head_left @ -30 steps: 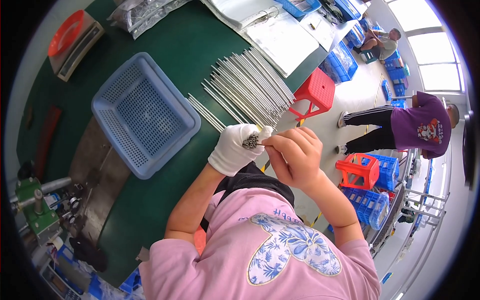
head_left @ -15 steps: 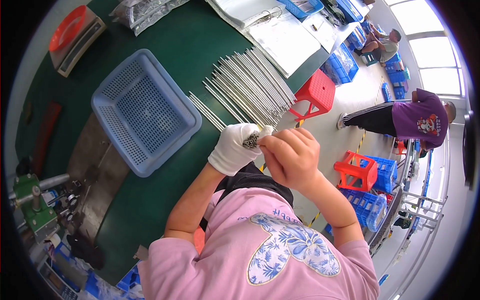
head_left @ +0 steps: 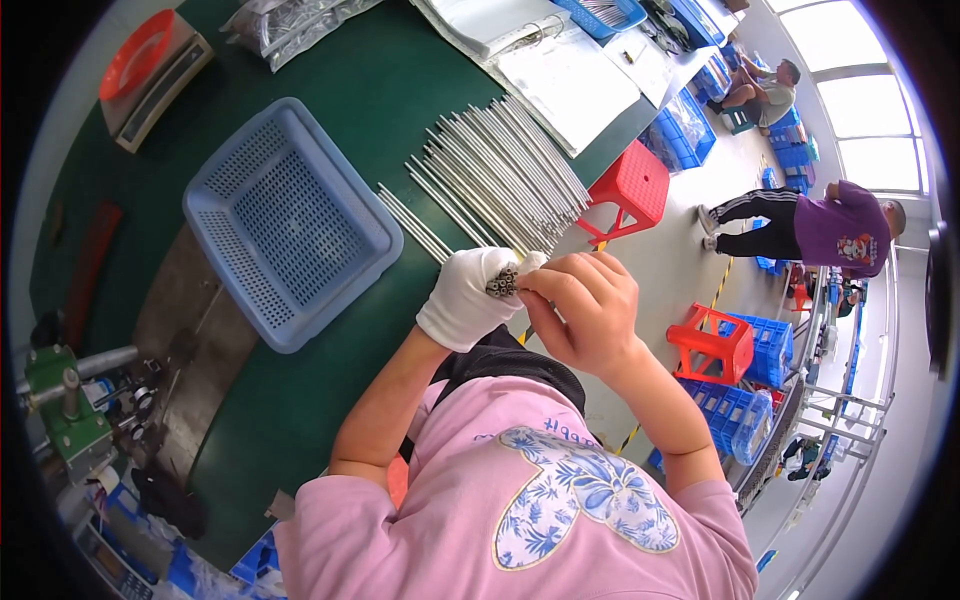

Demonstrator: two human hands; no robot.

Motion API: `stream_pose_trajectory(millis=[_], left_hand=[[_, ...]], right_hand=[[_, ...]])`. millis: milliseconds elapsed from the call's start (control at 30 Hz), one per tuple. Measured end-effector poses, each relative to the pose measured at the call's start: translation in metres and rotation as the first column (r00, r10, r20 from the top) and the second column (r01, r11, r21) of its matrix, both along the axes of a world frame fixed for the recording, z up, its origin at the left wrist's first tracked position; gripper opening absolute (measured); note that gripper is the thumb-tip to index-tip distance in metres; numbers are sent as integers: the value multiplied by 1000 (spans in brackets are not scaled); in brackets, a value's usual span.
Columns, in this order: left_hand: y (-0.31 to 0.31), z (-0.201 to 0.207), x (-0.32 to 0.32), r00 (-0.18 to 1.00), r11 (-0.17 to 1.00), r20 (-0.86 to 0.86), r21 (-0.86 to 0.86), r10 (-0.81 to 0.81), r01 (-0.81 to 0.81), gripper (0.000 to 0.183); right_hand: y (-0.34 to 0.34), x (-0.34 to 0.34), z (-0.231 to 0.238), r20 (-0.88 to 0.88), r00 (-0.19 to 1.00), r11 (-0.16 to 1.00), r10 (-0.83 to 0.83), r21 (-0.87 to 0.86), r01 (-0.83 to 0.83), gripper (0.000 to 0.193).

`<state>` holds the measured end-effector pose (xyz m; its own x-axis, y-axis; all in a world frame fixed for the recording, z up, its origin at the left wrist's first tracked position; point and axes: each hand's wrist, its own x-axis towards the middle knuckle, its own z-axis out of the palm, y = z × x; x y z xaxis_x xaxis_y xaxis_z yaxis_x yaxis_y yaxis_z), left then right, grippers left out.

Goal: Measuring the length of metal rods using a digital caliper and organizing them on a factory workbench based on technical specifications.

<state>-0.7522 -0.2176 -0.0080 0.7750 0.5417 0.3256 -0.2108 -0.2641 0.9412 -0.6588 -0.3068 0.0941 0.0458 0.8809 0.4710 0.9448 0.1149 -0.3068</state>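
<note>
Tabletop [head_left: 360, 120] in dark green spreads before the person, and the biggest thing on it is a blue plastic basket [head_left: 388, 228], open side up, over to the left; looking down into it I see just its perforated floor and walls. Next comes a row of metal rods [head_left: 505, 170], laid side by side in a slanting sheet to the basket's right, with a few loose rods [head_left: 412, 224] set apart between the two. Past the tabletop's edge, beyond a red stool [head_left: 642, 178], a blue crate [head_left: 702, 146] holds crumpled clear plastic. Along the far side lies a clear plastic bag [head_left: 298, 32] of greyish pieces, too blurred to make out one by one.

Then the hands, meeting in front of the person's waist: the left hand [head_left: 465, 302] in a white glove, the right hand [head_left: 592, 308] bare. Up at the far right, a small blue tray [head_left: 612, 31] contains slim metallic pieces.

Smallest is a bundle of metal tubes [head_left: 501, 281]. The left fingers wrap around it and grip, leaving the hollow ends exposed toward the right hand. The right thumb and forefinger come together in a pinch right at those ends; whether something tiny sits between them, I can't tell.
</note>
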Motion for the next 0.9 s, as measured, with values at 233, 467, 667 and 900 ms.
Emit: stream_pose_trajectory(millis=[233, 467, 667, 900], left_hand=[[-1, -2, 1, 1000, 1000, -5, -8, 25, -25, 23], [-1, -1, 1, 1000, 999, 7, -50, 7, -7, 24], [-1, -5, 1, 1000, 1000, 4, -3, 11, -11, 25], [-1, -8, 2, 999, 999, -30, 40, 25, -24, 24]], right_hand=[[-4, 0, 5, -68, 998, 1000, -7, 21, 9, 16], [-3, 1, 7, -53, 999, 1000, 9, -5, -10, 13], [-3, 1, 6, -33, 999, 996, 39, -81, -42, 17], [-3, -1, 8, 1, 1000, 1000, 20, -4, -20, 15]])
